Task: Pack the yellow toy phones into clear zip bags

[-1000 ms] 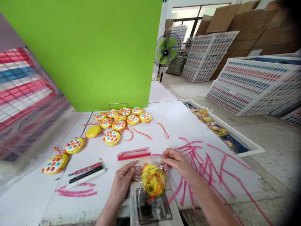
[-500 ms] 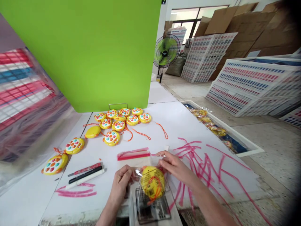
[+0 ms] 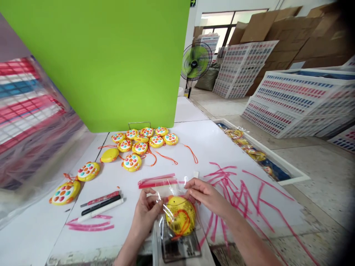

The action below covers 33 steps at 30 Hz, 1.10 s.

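A yellow, round animal-shaped toy (image 3: 173,207) with an orange cord lies back side up inside a clear plastic bag (image 3: 163,221), close to the table's front edge. Print and a barcode show over the toy. My left hand (image 3: 144,214) pinches the bag's upper left side between thumb and fingers. On the upper right side, my right hand (image 3: 206,194) grips the bag with bent fingers. The bag's clear top stands up between both hands. Beneath it is a dark rectangular panel (image 3: 180,248) on a pale base, partly covered by the bag.
Several yellow toys with coloured dots (image 3: 131,162) lie at the back left. Pens (image 3: 101,206) rest left of my hands, and pink strips (image 3: 241,195) are strewn at right. Behind stands a green board (image 3: 111,66). A white crate (image 3: 298,175) of bagged toys sits beyond the right edge.
My left hand has shifted slightly up and right along the bag. The clear top of the bag now stands higher between the hands. My right hand has barely moved.
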Each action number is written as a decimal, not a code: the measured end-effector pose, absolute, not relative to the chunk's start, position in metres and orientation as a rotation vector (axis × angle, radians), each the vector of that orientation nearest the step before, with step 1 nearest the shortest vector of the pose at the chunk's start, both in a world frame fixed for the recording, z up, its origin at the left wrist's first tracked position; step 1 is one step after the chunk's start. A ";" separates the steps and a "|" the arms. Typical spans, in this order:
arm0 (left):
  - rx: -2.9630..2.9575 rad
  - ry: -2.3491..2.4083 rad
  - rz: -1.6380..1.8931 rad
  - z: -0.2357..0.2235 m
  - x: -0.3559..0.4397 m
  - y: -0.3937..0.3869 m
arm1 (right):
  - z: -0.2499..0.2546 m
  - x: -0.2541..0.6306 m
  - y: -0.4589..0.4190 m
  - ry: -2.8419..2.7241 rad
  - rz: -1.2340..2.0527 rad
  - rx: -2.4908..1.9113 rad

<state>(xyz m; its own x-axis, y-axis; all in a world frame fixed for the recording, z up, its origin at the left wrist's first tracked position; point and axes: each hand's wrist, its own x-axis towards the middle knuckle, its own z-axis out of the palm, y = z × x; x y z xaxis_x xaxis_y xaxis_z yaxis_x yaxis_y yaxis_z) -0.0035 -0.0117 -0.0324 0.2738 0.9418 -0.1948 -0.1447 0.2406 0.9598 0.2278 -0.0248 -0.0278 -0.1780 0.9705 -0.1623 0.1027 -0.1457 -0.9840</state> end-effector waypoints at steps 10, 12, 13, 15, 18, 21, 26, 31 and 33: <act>1.057 1.031 0.845 -0.027 -0.004 -0.009 | -0.023 0.224 -0.024 -1.259 1.441 -1.310; 0.946 0.974 0.854 -0.025 -0.003 -0.010 | -0.022 0.226 -0.024 -1.230 1.420 -1.297; 0.894 0.950 0.856 -0.024 -0.003 -0.011 | -0.023 0.228 -0.023 -1.214 1.409 -1.287; 0.839 0.926 0.857 -0.023 -0.003 -0.011 | -0.024 0.230 -0.023 -1.187 1.397 -1.263; 0.817 0.950 0.851 -0.026 -0.006 -0.010 | -0.027 0.233 -0.024 -1.164 1.393 -1.239; 0.850 0.989 0.858 -0.032 -0.009 -0.009 | -0.031 0.234 -0.025 -1.144 1.369 -1.257; 0.880 1.029 0.896 -0.032 -0.009 -0.010 | -0.036 0.235 -0.027 -1.161 1.373 -1.271; 0.881 0.962 0.933 -0.026 -0.010 -0.012 | -0.030 0.235 -0.027 -1.196 1.417 -1.253; 0.889 0.902 0.946 -0.026 -0.010 -0.012 | -0.029 0.234 -0.027 -1.179 1.428 -1.222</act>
<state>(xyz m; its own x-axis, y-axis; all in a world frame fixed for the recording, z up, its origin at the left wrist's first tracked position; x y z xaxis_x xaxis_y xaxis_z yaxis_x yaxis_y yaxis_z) -0.0096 -0.0117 -0.0258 0.3099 0.9224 -0.2305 -0.2744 0.3188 0.9072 0.2336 -0.0272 -0.0289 -0.1170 0.9825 -0.1447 -0.0435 -0.1506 -0.9876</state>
